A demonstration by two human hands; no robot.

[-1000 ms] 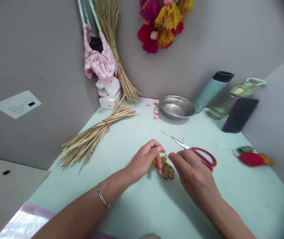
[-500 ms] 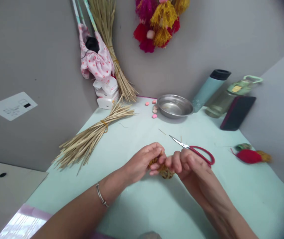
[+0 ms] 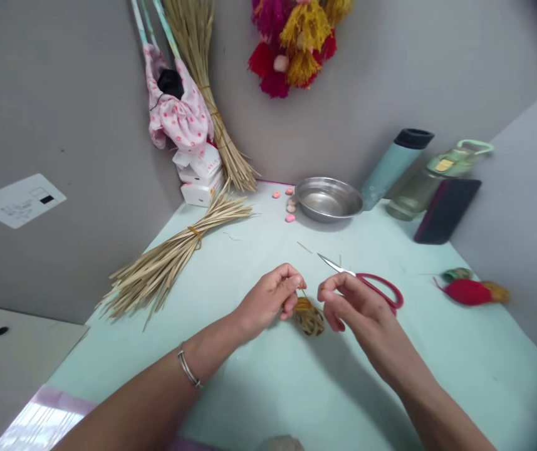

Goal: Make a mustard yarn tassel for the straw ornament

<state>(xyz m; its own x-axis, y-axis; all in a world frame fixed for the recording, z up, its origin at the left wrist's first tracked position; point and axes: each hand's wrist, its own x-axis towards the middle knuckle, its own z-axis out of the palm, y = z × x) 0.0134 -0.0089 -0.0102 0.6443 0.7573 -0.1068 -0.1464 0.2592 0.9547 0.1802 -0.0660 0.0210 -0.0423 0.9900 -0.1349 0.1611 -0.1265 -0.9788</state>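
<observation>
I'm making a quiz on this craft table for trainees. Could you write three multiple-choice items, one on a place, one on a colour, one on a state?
1. Where do the scissors lie?
A. in the metal bowl
B. on the table just beyond the right hand
C. on the straw bundle

2. What colour are the scissor handles?
A. red
B. blue
C. black

3. How is the small woven ball held?
A. it lies alone, far from both hands
B. it sits between both hands, the left hand pinching a strand at its top
C. it hangs on the wall

Answers: 1 B, the blades point left on the table behind the right hand, well short of the metal bowl. 2 A, the loops are red. 3 B, the left hand closes its fingertips above the ball, the right hand close beside it.
</observation>
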